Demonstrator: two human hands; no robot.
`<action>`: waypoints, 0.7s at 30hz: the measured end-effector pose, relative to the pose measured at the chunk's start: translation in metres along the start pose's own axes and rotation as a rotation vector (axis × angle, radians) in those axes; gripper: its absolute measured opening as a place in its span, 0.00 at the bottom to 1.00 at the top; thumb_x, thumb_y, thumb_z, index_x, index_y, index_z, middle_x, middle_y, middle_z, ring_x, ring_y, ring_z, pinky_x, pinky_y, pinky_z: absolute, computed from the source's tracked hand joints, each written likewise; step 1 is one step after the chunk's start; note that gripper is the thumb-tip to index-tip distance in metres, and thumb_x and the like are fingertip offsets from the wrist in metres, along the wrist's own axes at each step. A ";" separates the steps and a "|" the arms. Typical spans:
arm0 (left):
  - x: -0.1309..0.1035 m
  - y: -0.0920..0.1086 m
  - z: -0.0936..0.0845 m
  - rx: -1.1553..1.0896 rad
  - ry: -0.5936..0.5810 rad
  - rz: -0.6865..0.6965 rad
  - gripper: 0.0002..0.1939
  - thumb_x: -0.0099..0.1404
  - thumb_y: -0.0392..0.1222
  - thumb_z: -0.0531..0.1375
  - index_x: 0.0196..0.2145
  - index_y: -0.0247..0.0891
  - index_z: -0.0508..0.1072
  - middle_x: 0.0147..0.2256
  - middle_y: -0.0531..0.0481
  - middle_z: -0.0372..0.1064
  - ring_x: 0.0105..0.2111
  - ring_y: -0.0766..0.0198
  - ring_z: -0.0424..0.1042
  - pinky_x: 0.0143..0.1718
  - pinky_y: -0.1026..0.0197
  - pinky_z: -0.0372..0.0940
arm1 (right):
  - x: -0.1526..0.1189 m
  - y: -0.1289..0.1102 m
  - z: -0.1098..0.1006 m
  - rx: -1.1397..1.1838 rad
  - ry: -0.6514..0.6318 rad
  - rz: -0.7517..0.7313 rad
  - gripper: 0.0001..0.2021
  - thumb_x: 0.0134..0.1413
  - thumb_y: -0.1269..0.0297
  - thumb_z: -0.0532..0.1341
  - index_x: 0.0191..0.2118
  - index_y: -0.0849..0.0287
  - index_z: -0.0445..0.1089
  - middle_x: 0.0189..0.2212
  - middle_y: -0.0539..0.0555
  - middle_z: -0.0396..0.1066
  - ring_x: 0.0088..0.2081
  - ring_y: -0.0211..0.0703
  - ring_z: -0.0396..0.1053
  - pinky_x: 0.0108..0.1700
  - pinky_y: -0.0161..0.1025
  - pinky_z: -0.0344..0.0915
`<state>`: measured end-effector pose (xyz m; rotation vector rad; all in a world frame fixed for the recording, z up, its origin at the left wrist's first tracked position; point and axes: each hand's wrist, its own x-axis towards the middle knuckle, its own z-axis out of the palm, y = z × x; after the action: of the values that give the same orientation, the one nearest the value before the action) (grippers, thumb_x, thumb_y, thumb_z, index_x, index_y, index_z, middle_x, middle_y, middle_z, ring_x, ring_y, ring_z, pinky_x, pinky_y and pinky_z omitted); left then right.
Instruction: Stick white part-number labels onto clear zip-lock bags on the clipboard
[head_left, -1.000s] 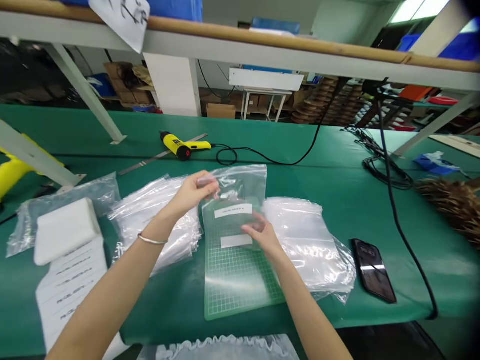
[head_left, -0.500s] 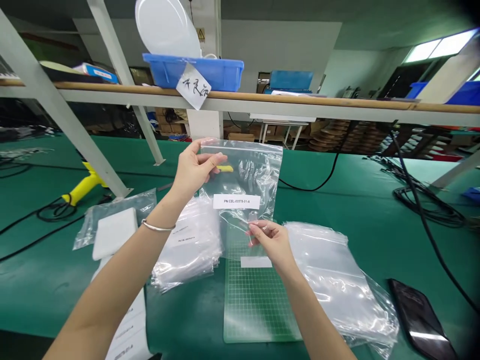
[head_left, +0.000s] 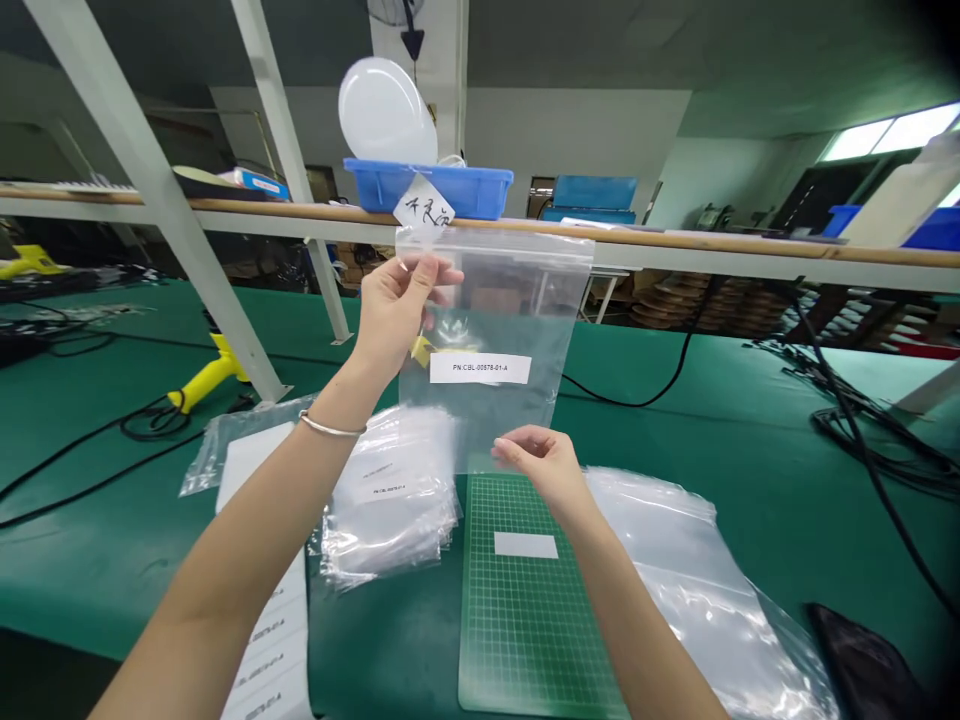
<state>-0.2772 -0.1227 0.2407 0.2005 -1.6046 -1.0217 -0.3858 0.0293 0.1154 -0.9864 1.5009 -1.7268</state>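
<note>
A clear zip-lock bag [head_left: 517, 290] hangs upright before me, with a white label [head_left: 480, 368] reading PN:CBL-00578-01-A. My left hand [head_left: 401, 310] pinches its upper left side below the zip strip. A small yellow piece [head_left: 421, 350] shows under that hand's fingers. My right hand [head_left: 540, 462] has its thumb and fingers closed at the bag's lower edge; the exact contact is partly hidden. Beneath is a green cutting mat [head_left: 525, 640] with a blank white strip [head_left: 525, 545] on it.
Labelled clear bags [head_left: 394, 500] lie stacked left of the mat, and more clear bags [head_left: 675, 560] lie right. A label strip [head_left: 270, 640], yellow tool [head_left: 206, 385], dark phone [head_left: 862, 660] and black cables [head_left: 862, 430] are around. Above, the shelf [head_left: 675, 245] carries a blue bin [head_left: 435, 188].
My left hand has raised the bag slightly, and it now hangs flatter and straighter. My right hand stays near its lower edge. The view has tilted up and shifted left.
</note>
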 end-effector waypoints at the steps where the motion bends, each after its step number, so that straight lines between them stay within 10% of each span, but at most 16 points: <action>1: 0.004 0.003 -0.003 -0.003 -0.010 -0.005 0.11 0.64 0.47 0.55 0.32 0.38 0.71 0.31 0.50 0.73 0.22 0.71 0.68 0.15 0.69 0.55 | 0.002 -0.001 0.002 -0.004 -0.003 -0.003 0.12 0.38 0.56 0.67 0.24 0.61 0.71 0.20 0.52 0.73 0.21 0.39 0.70 0.25 0.35 0.66; 8: 0.004 -0.005 -0.037 0.231 0.027 0.010 0.21 0.63 0.57 0.51 0.31 0.36 0.71 0.22 0.50 0.71 0.10 0.74 0.57 0.10 0.67 0.49 | -0.001 0.006 0.022 0.060 -0.096 0.068 0.18 0.38 0.50 0.67 0.26 0.61 0.68 0.12 0.47 0.67 0.11 0.34 0.62 0.15 0.31 0.58; 15: -0.030 -0.081 -0.101 0.763 0.030 -0.242 0.25 0.67 0.55 0.41 0.39 0.33 0.69 0.23 0.48 0.70 0.14 0.67 0.63 0.18 0.64 0.60 | -0.007 0.058 0.065 0.116 -0.227 0.283 0.19 0.41 0.49 0.65 0.31 0.63 0.69 0.15 0.49 0.70 0.12 0.33 0.64 0.16 0.28 0.56; 19: -0.078 -0.131 -0.126 1.005 -0.036 -0.403 0.29 0.67 0.50 0.41 0.55 0.20 0.55 0.42 0.26 0.68 0.40 0.47 0.71 0.41 0.47 0.63 | 0.001 0.105 0.090 0.098 -0.190 0.473 0.15 0.49 0.55 0.61 0.34 0.64 0.68 0.19 0.51 0.71 0.14 0.31 0.65 0.15 0.27 0.55; 21: -0.116 -0.148 -0.127 1.098 -0.139 -0.425 0.32 0.67 0.48 0.41 0.59 0.18 0.44 0.57 0.20 0.49 0.57 0.41 0.52 0.54 0.39 0.49 | 0.003 0.124 0.097 0.065 -0.171 0.565 0.12 0.55 0.58 0.58 0.36 0.65 0.66 0.21 0.50 0.71 0.14 0.30 0.65 0.15 0.26 0.56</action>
<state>-0.1875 -0.2034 0.0487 1.2673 -2.1615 -0.3409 -0.3051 -0.0410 -0.0006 -0.5806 1.4264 -1.2456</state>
